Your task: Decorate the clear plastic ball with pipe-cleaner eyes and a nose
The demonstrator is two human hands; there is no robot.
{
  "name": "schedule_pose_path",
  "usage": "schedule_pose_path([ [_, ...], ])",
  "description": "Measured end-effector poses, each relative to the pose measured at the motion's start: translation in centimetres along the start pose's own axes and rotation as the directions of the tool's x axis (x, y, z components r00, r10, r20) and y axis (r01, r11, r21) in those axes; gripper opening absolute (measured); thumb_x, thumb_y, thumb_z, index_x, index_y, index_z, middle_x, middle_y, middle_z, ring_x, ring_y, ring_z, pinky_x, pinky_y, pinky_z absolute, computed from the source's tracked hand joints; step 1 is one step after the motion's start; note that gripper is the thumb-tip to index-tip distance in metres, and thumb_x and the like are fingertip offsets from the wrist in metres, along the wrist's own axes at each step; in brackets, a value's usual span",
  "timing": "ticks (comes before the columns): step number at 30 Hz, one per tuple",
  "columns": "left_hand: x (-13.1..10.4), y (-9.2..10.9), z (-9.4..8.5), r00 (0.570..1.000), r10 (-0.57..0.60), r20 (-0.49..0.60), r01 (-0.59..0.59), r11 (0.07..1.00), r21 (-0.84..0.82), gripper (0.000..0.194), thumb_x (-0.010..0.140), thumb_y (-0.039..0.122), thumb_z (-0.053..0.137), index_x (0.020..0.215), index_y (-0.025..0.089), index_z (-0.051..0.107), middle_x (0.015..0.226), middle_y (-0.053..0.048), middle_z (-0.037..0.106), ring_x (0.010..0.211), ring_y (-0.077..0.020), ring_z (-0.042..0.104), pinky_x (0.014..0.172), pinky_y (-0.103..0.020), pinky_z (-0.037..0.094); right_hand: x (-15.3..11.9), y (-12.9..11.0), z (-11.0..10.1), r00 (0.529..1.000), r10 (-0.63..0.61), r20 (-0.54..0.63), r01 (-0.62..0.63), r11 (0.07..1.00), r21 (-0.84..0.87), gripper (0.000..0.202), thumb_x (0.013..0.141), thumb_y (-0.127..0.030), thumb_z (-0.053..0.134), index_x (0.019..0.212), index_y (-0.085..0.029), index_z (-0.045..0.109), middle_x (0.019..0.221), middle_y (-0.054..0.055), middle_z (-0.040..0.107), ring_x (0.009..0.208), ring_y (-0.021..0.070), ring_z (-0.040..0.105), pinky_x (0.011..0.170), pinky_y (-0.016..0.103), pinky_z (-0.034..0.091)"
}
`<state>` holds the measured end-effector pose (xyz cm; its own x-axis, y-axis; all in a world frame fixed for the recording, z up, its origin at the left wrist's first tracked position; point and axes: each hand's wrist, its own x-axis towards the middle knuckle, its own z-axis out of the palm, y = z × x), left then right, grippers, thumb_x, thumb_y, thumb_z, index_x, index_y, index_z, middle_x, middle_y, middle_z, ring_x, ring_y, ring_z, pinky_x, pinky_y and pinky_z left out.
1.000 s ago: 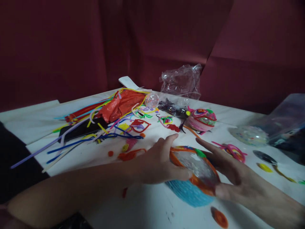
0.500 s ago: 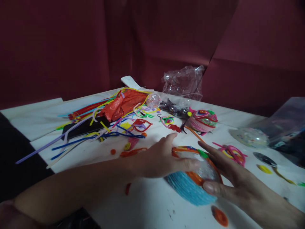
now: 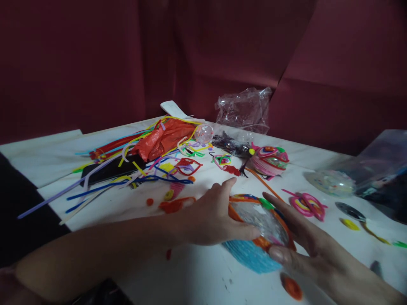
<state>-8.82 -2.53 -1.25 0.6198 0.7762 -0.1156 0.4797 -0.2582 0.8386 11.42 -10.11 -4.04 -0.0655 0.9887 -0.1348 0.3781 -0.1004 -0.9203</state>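
A clear plastic craft ball [image 3: 267,222] rests on the white table in front of me, its lower part wrapped in blue pipe cleaner and its opening edged in orange. My left hand [image 3: 219,216] holds its left side, thumb laid across the clear top. Around the right side curves my right hand [image 3: 305,241], with the thumb on the lower orange band and the fingers along the far edge. A green piece and other coloured bits show at the top of the ball. Close by the right thumb lies an orange coil [image 3: 291,286].
Beyond stand a pink-wrapped ball [image 3: 269,165] and a small clear ball [image 3: 204,134]. At left, pipe cleaners [image 3: 95,171] and red plastic [image 3: 163,137] cover a black phone-like slab. A pink coiled piece [image 3: 308,204] and a clear dome [image 3: 332,183] lie right.
Both hands stay on the ball, which has turned slightly, showing more of its clear top. My left thumb has shifted a little left and down.
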Motion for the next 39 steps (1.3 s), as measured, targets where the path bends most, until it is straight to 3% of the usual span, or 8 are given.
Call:
schedule_pose_path([
  [10, -0.7, -0.4, 0.2, 1.0, -0.009, -0.004, 0.009, 0.999, -0.047, 0.105, 0.058, 0.051, 0.069, 0.142, 0.019, 0.015, 0.143, -0.017, 0.03, 0.128, -0.0371, 0.032, 0.102, -0.051, 0.031, 0.4, 0.4, 0.5, 0.999, 0.033, -0.024, -0.03, 0.993, 0.114, 0.094, 0.069, -0.051, 0.074, 0.142, -0.036, 0.016, 0.125, 0.009, 0.048, 0.039, 0.0112, 0.051, 0.036, 0.031, 0.052],
  [13, -1.0, -0.6, 0.4, 0.999, -0.025, 0.042, 0.029, 0.994, -0.106, 0.108, 0.057, 0.05, 0.072, 0.142, 0.017, 0.013, 0.142, -0.017, 0.032, 0.127, -0.0348, 0.035, 0.103, -0.049, 0.03, 0.0, 1.1, 0.6, 0.995, -0.076, -0.069, 0.081, 0.994, 0.074, 0.096, 0.066, -0.049, 0.076, 0.143, -0.031, 0.02, 0.136, 0.01, 0.038, 0.072, 0.0235, 0.064, 0.056, 0.032, 0.058],
  [15, -1.1, -0.8, 0.5, 0.995, -0.001, 0.098, 0.02, 0.981, -0.191, 0.111, 0.058, 0.046, 0.073, 0.143, 0.017, 0.009, 0.137, -0.016, 0.041, 0.124, -0.0323, 0.04, 0.103, -0.047, 0.031, -0.2, 1.6, 0.8, 0.984, -0.151, -0.096, 0.157, 0.986, 0.049, 0.098, 0.067, -0.05, 0.076, 0.143, -0.029, 0.019, 0.142, 0.008, 0.029, 0.11, 0.031, 0.049, 0.08, 0.032, 0.054],
  [17, -1.0, -1.1, 0.7, 0.99, 0.048, 0.13, -0.011, 0.963, -0.269, 0.114, 0.058, 0.043, 0.075, 0.143, 0.017, 0.003, 0.134, -0.015, 0.046, 0.122, -0.0301, 0.043, 0.103, -0.045, 0.033, -0.5, 2.0, 1.1, 0.979, -0.16, -0.125, 0.17, 0.983, 0.073, 0.102, 0.066, -0.054, 0.076, 0.144, -0.029, 0.016, 0.144, 0.006, 0.024, 0.125, 0.03, 0.031, 0.09, 0.032, 0.047],
  [21, -0.9, -1.7, 1.0, 0.991, 0.07, 0.114, -0.034, 0.955, -0.294, 0.12, 0.056, 0.043, 0.077, 0.142, 0.015, -0.001, 0.136, -0.016, 0.043, 0.127, -0.0307, 0.037, 0.105, -0.045, 0.029, -0.7, 2.6, 1.4, 0.995, -0.082, -0.052, 0.092, 0.968, 0.234, 0.108, 0.063, -0.063, 0.074, 0.144, -0.023, 0.014, 0.136, 0.014, 0.038, 0.118, 0.0326, 0.041, 0.088, 0.038, 0.049],
  [25, -0.7, -2.3, 0.8, 0.982, 0.114, 0.153, -0.06, 0.945, -0.323, 0.113, 0.062, 0.042, 0.075, 0.142, 0.018, -0.001, 0.139, -0.015, 0.038, 0.128, -0.0307, 0.035, 0.105, -0.048, 0.028, -0.8, 2.4, 1.1, 0.997, -0.067, -0.043, 0.078, 0.938, 0.338, 0.102, 0.059, -0.058, 0.079, 0.138, -0.02, 0.028, 0.125, 0.014, 0.05, 0.113, 0.033, 0.046, 0.089, 0.04, 0.048],
  [33, -0.5, -1.0, 0.8, 0.978, 0.126, 0.168, -0.067, 0.946, -0.318, 0.117, 0.058, 0.039, 0.077, 0.142, 0.017, -0.002, 0.141, -0.015, 0.036, 0.128, -0.0309, 0.034, 0.106, -0.048, 0.026, -1.2, 1.1, 0.3, 0.987, -0.09, -0.131, 0.117, 0.969, 0.216, 0.096, 0.064, -0.05, 0.078, 0.14, -0.019, 0.029, 0.124, 0.015, 0.05, 0.104, 0.0345, 0.053, 0.056, 0.031, 0.057],
  [39, -0.4, -0.2, 1.6, 0.991, 0.084, 0.108, -0.063, 0.981, -0.186, 0.124, 0.049, 0.038, 0.081, 0.143, 0.018, 0.002, 0.147, -0.014, 0.021, 0.133, -0.0334, 0.024, 0.108, -0.048, 0.022, -0.5, 2.0, -0.6, 0.983, -0.164, -0.088, 0.173, 0.98, 0.102, 0.098, 0.065, -0.051, 0.079, 0.14, -0.018, 0.026, 0.126, 0.015, 0.048, 0.111, 0.0338, 0.049, 0.085, 0.04, 0.052],
])
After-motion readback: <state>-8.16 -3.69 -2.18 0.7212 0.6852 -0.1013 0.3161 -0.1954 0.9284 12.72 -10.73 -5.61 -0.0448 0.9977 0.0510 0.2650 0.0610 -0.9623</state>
